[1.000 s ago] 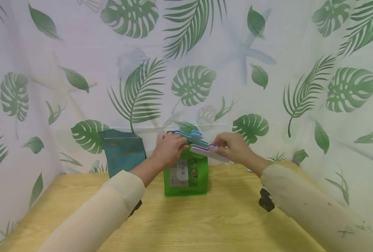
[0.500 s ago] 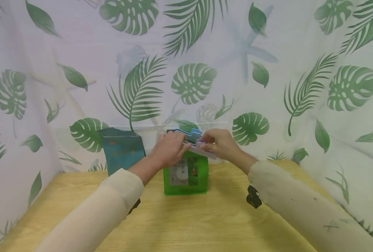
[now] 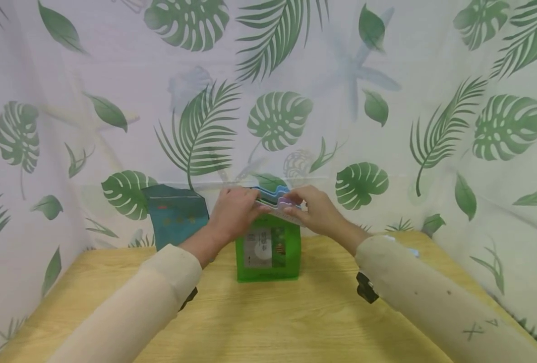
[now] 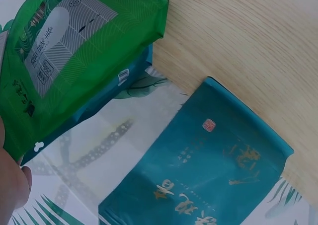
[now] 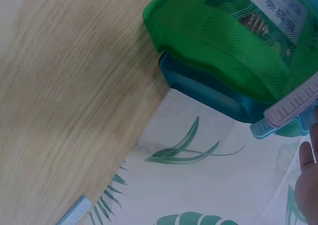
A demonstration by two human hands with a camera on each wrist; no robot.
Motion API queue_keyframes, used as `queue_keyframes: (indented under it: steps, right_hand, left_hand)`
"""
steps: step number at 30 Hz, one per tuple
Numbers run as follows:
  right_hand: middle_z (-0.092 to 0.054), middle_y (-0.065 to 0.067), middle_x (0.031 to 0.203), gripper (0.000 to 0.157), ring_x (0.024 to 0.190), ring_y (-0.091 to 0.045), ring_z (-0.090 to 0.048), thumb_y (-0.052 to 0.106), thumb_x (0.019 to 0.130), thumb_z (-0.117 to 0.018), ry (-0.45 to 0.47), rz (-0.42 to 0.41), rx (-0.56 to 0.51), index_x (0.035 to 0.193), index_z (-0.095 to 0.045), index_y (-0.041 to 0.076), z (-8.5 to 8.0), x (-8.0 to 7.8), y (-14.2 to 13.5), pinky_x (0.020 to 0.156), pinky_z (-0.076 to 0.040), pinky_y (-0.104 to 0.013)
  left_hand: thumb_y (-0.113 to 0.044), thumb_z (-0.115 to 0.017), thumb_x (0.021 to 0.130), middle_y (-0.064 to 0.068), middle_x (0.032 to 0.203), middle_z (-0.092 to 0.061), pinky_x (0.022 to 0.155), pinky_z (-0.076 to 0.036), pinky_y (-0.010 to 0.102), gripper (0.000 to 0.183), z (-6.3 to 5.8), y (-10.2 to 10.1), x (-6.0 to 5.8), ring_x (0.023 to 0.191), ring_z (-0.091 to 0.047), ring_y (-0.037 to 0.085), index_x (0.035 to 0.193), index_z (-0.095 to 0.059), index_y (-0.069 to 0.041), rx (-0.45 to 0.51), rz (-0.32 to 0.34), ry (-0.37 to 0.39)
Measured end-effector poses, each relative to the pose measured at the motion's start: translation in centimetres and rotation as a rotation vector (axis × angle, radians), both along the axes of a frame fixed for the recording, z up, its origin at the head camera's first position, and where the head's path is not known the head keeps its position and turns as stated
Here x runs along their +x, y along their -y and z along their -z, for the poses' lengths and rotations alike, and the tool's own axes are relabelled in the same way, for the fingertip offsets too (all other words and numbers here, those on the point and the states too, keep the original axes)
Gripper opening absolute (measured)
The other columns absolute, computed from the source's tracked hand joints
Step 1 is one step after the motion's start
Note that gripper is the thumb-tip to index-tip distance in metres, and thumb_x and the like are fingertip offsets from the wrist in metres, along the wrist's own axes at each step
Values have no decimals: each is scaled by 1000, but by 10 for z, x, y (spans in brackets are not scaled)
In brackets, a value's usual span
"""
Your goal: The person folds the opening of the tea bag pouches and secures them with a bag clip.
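A green tea bag (image 3: 268, 275) stands on the table, directly in front of a second, teal bag (image 5: 198, 88). My left hand (image 3: 234, 209) grips the top of the green bag at its left end; in the left wrist view only a few fingers (image 4: 15, 185) show. A pale purple bag clip (image 5: 293, 103) lies along the green bag's top edge, and my right hand (image 3: 315, 209) pinches it near its right end. Just behind it, a blue bag clip (image 3: 268, 191) sits along the top of the teal bag. How far the purple clip is closed cannot be made out.
Another teal bag (image 4: 198, 160) stands to the left, its top without a visible clip. A light blue clip (image 5: 77, 212) lies on the table (image 3: 322, 312) near the back right edge, partly behind my right sleeve. A leaf-patterned cloth (image 3: 277, 60) hangs behind.
My right hand has moved left with the purple clip, bringing it along the green bag's top. My left hand has shifted slightly left. The light blue clip at the right shows more.
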State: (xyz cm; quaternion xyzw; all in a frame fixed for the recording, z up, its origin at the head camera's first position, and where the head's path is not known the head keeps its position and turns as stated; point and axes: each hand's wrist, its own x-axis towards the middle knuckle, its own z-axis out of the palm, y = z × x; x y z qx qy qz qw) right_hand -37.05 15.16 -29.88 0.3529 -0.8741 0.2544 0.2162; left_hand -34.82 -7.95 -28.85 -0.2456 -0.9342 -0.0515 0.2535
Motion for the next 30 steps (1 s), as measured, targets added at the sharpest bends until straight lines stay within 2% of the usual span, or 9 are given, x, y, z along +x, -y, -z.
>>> queue_keyframes:
  steps: [3,6,10,15,20,25,30]
  right_hand:
    - [-69,-12,101,32,95,-27,-62,19,93,-72,5,16,10,118,-66,1,3,0,-3,86,-51,-45]
    - [-70,-12,101,35,95,-26,-64,18,93,-72,30,47,35,121,-64,-1,7,-1,-6,87,-51,-44]
    - [-71,-10,98,30,92,-24,-66,15,92,-73,67,64,47,116,-66,-1,15,-3,-10,88,-52,-45]
    - [-72,-9,97,24,92,-25,-67,18,93,-72,94,67,71,110,-67,1,30,-6,-14,86,-53,-45]
    - [-70,-9,101,31,92,-24,-64,24,94,-71,150,82,80,114,-66,1,45,-4,-15,83,-52,-43]
    - [-67,-10,99,42,84,-19,-60,25,96,-68,230,133,0,125,-57,-3,57,3,-16,75,-49,-38]
    - [-67,-10,95,36,82,-18,-62,30,100,-62,329,169,-49,116,-57,-2,70,14,-17,75,-52,-37]
  left_hand:
    - [-52,-61,94,-2,72,-56,79,-44,42,39,2,9,0,77,-59,21,84,-55,-15,14,-33,-56]
    - [-51,-66,91,-1,69,-52,75,-43,41,40,5,19,1,73,-57,20,81,-54,-14,29,-44,-102]
    - [-45,-71,90,0,74,-57,73,-44,40,36,9,31,3,74,-56,20,86,-58,-12,76,-28,-111]
    - [-41,-71,91,2,78,-66,71,-48,39,32,15,39,5,75,-60,21,92,-65,-10,99,-48,-80]
    - [-39,-69,93,4,80,-69,69,-50,39,31,32,45,6,74,-64,21,96,-68,-8,127,-66,-31]
    - [-34,-68,95,2,76,-68,68,-50,39,26,52,46,8,70,-64,20,88,-67,-10,203,-38,11]
    - [-30,-67,97,-3,70,-62,64,-47,36,25,69,45,11,65,-58,15,79,-64,-13,261,-12,28]
